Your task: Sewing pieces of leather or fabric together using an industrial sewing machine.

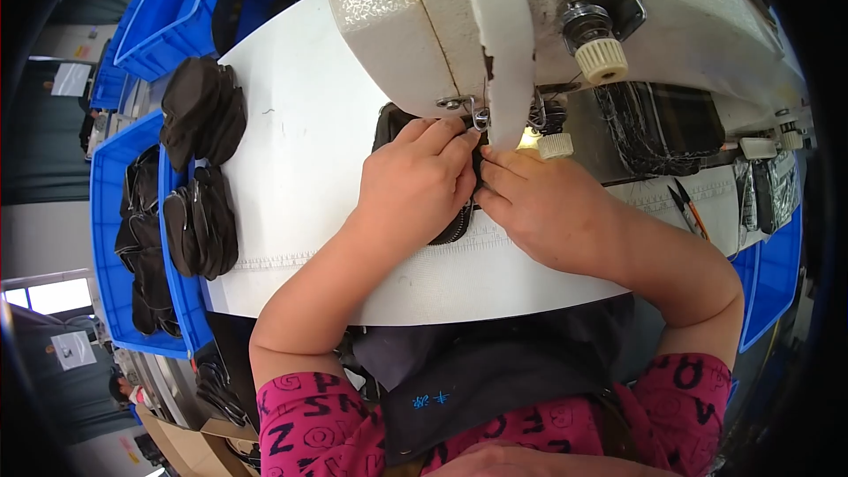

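Observation:
A black fabric piece with a zipper edge point(454, 231) lies under the head of a white sewing machine point(424, 26). My left hand point(420, 177) presses on it from the left, its fingers bent and close together beside the needle area. From the right, my right hand point(543, 203) pinches the edge of the same piece, thumb and forefinger near the presser foot. The needle itself is hidden behind the machine's white guard, and much of the fabric is covered by my hands.
Stacks of black pouches point(201, 115) sit at the table's left edge, by a blue bin point(102, 212) holding more. Black fabric panels point(662, 128) lie under the machine arm. Small scissors or snips point(689, 209) rest at right, near plastic-wrapped packets point(767, 194). A printed ruler strip point(291, 260) crosses the table.

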